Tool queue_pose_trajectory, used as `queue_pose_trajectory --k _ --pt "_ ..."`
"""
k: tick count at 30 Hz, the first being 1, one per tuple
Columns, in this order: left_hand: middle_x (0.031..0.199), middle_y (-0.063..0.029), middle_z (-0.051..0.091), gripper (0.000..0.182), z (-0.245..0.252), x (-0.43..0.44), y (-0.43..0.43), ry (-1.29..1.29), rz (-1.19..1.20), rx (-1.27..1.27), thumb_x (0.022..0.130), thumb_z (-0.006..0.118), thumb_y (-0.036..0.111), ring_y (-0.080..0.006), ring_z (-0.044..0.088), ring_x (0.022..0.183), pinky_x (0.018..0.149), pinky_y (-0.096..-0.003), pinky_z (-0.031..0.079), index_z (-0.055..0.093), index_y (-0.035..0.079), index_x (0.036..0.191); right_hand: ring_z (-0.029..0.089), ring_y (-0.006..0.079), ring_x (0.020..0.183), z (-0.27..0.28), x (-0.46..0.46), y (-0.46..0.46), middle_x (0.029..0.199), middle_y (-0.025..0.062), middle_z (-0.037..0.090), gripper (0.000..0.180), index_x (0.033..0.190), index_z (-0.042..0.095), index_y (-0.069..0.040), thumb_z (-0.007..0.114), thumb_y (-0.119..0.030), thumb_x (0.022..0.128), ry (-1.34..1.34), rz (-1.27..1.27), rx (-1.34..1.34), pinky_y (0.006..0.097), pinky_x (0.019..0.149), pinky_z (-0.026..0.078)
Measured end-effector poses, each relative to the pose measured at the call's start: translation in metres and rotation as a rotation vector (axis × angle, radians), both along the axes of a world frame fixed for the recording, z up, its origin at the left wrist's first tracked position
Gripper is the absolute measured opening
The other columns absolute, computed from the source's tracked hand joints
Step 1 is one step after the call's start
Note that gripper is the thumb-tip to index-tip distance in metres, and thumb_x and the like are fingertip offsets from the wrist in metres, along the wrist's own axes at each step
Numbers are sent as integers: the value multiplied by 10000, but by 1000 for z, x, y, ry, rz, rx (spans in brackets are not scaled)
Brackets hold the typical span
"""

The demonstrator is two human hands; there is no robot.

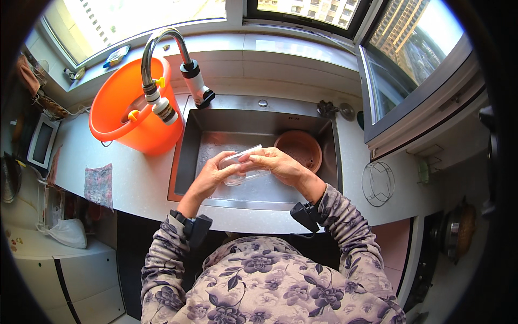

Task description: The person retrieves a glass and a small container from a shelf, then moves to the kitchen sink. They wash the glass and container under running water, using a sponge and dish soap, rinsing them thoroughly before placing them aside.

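A clear drinking glass (234, 179) is tilted on its side above the sink, its base towards the left. My left hand (216, 170) grips it around the base end, thumb across the near side. The fingers of my right hand (277, 162) rest at its rim end; some of them seem to reach inside, though the clear wall makes this hard to settle. Below lies the stainless steel sink (218, 141). A brown-orange colander or basin (291, 139) stands in its right back corner.
A large orange bucket (121, 93) stands left of the sink, under a curved faucet (146, 60) with filter attachments. A cloth (98, 185) hangs over the counter's front edge. On the right are a wire rack (377, 184), an open window sash (417, 81), and a steel scrubber (325, 108).
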State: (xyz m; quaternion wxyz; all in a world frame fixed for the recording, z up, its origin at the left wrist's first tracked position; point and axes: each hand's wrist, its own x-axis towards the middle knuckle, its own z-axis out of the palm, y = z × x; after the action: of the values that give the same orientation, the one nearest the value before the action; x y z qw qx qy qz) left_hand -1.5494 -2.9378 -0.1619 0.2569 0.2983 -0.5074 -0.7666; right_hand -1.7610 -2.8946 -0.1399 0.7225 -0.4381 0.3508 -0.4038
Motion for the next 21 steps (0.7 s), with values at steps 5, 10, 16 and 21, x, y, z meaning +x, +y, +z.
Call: queue_pose_trajectory --k 5,10,16,21 --pt "989 -118 611 573 8 6 -8 -234 -66 -276 744 754 223 -169 595 911 818 -286 482 503 4 1210 605 219 1011 -8 2 5 1060 147 636 293 1088 608 10 541 -213 911 -53 -8 21 312 940 433" --pt "978 -107 618 571 8 2 -5 -351 -25 -415 737 762 227 -166 593 915 822 -286 480 509 -3 1194 660 230 840 -5 -2 -1 876 175 664 366 972 630 41 557 -310 901 247 -43 127 310 803 512" --pt "978 -135 631 568 5 -6 -2 -365 44 -579 714 776 236 -179 633 879 769 -299 511 519 -11 1155 659 194 738 -5 4 -8 804 150 674 363 899 651 39 585 -318 884 274 -219 42 287 716 514" --pt "1074 -177 588 645 1 -2 0 -490 77 -896 706 775 276 -229 608 968 827 -318 486 472 19 1214 637 164 833 -5 -4 -14 846 111 682 272 923 654 11 575 -248 890 192 -147 116 295 828 459"
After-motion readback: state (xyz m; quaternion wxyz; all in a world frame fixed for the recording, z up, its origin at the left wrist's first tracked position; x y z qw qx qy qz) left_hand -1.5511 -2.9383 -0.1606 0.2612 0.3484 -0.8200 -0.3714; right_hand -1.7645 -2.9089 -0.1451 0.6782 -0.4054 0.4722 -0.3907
